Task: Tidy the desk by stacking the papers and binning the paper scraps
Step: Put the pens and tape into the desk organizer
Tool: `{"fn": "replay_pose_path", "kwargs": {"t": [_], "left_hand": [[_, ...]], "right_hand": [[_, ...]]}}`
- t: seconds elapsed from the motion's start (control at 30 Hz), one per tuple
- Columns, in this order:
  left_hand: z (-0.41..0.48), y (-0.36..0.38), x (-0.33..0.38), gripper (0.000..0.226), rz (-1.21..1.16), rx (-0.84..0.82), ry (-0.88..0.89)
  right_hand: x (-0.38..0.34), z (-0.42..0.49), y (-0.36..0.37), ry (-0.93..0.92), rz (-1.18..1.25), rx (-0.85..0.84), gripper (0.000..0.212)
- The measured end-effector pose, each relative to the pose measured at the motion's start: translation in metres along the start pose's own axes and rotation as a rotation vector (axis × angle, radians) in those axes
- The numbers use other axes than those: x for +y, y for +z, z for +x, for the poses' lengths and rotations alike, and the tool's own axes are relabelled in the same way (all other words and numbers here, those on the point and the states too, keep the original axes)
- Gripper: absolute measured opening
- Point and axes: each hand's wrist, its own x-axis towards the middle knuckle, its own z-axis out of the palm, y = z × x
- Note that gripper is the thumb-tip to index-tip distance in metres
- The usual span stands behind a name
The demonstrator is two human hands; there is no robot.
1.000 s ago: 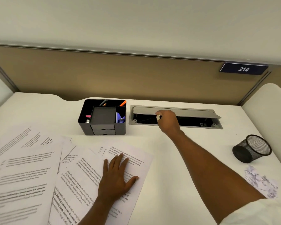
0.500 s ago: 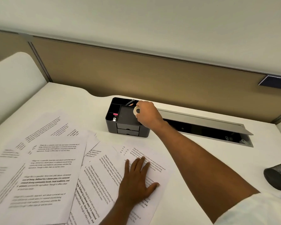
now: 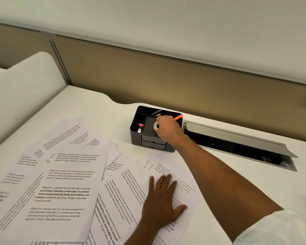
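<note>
Fingers [image 3: 163, 183] of the left hand [image 3: 162, 206] are straight and slightly spread, pressing flat on a printed sheet near the front of the desk [image 3: 95, 110]. The right hand [image 3: 169, 129] pinches a small roll of tape [image 3: 156, 126] over the centre compartment of the black desk organiser [image 3: 136, 137]. The papers [image 3: 64, 183] lie fanned and overlapping in front and to the left of the organiser, not squared into a stack. No paper scraps or bin can be identified in view. Judged progress: early, with stacking and binning both remaining.
</note>
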Motion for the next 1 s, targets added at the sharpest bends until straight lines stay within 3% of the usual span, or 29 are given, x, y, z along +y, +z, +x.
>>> {"fn": "replay_pose_path", "kwargs": {"t": [0.23,0.4,0.67,0.77,1.0], "left_hand": [[0.0,0.002,-0.002,0.082,-0.019,-0.004,0.009],[0.001,0.003,-0.002,0.081,-0.015,0.007,0.01],[-0.001,0.003,-0.002,0.072,-0.006,0.043,0.009],[-0.001,0.004,-0.002,0.058,0.004,0.046,0.003],[-0.001,-0.003,-0.002,0.047,-0.031,0.053,-0.001]], "right_hand": [[0.0,0.001,0.008,0.016,-0.01,-0.006,0.023],[0.0,0.0,0.009,-0.001,-0.016,0.01,0.038],[0.001,-0.027,0.008,-0.066,0.059,0.264,0.053],[0.004,-0.042,0.007,-0.061,0.05,0.311,0.055],[0.028,-0.092,0.014,-0.014,0.047,0.259,0.057]]}}
